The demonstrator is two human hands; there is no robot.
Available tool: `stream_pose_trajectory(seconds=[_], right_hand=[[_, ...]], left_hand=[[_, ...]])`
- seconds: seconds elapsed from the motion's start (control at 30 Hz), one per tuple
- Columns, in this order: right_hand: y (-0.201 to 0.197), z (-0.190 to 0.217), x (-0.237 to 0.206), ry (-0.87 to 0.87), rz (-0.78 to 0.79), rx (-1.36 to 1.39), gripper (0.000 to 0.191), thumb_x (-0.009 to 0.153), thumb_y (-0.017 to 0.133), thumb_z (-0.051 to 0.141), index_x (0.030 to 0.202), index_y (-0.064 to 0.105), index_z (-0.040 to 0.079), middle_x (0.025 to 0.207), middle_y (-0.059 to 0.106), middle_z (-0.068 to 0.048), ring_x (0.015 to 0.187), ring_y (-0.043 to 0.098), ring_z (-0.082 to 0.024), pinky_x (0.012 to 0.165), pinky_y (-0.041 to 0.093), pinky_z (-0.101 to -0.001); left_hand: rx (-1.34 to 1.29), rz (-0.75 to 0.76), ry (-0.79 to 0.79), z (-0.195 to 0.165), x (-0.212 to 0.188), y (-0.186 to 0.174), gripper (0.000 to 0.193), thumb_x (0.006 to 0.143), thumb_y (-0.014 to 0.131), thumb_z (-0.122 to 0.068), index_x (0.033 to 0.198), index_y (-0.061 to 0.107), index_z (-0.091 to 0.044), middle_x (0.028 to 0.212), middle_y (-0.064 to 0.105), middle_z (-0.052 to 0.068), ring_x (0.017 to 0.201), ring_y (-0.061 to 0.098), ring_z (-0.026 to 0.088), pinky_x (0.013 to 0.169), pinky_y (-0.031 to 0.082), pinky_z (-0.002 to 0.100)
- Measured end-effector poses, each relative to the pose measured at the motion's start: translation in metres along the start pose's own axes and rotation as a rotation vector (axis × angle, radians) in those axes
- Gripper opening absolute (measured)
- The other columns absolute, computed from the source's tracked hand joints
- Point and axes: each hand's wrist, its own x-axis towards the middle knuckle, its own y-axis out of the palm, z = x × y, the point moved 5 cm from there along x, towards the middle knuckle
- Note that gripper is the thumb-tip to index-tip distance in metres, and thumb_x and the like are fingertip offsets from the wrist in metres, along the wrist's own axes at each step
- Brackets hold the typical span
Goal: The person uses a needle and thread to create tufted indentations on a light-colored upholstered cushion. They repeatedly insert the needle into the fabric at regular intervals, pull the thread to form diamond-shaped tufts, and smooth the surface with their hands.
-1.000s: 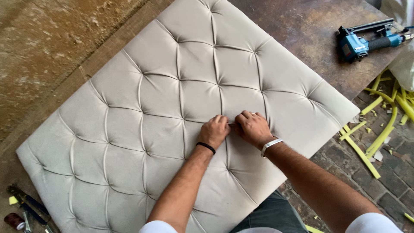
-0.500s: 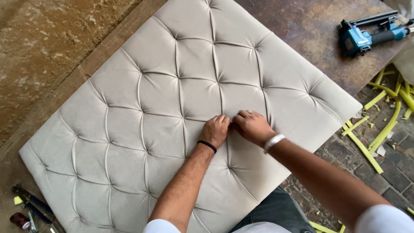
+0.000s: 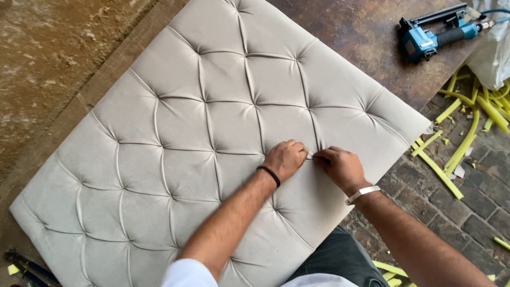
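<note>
A large tufted cushion panel [image 3: 212, 138] in pale grey-beige fabric lies flat on a worn brown table [image 3: 361, 37], turned at an angle so that one corner hangs past the table's near edge above the person's dark trousers [image 3: 340, 260]. Its surface is divided into diamond-shaped pads by deep folded pleats that meet at sunken points. Both hands work at one such point near the panel's right side. The left hand [image 3: 284, 158], with a thin black band [image 3: 269, 175] around the wrist, rests knuckles-up on the fabric with its fingers curled in, fingertips pressing into the pleat. The right hand [image 3: 340, 166], wearing a silver bracelet [image 3: 362, 194], lies just beside it, fingers likewise bent and pinching the fabric at the same fold; the fingertips of the two hands nearly touch. At the far right corner of the table lies a blue pneumatic staple gun [image 3: 430, 34], well apart from the hands, with a clear plastic bag [image 3: 494, 53] beside it. Yellow strips [image 3: 451, 154] lie scattered on the brick floor [image 3: 462, 212] to the right. Dark tool handles [image 3: 26, 268] show at the lower left corner, next to the panel's edge.
</note>
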Motion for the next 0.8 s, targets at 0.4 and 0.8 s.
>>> stream_pose_trajectory(seconds=[0.4, 0.8], right_hand=[[0.025, 0.004, 0.016, -0.184, -0.025, -0.329, 0.019, 0.088, 0.073, 0.030, 0.098, 0.068, 0.015, 0.099, 0.069, -0.005, 0.078, 0.072, -0.027, 0.062, 0.058, -0.0414], [0.037, 0.011, 0.006, -0.217, 0.002, -0.172, 0.051, 0.092, 0.060, 0.039, 0.139, 0.062, 0.018, 0.145, 0.058, -0.012, 0.133, 0.056, -0.033, 0.112, 0.048, -0.0492]], left_hand=[[0.040, -0.157, 0.143, -0.003, 0.000, 0.008, 0.008, 0.086, 0.063, -0.012, 0.079, 0.061, -0.011, 0.083, 0.062, 0.005, 0.082, 0.065, 0.024, 0.072, 0.056, 0.039], [0.067, 0.059, -0.470, -0.043, -0.134, -0.033, 0.066, 0.098, 0.055, -0.046, 0.158, 0.046, -0.018, 0.168, 0.039, 0.011, 0.157, 0.032, 0.029, 0.129, 0.021, 0.052]])
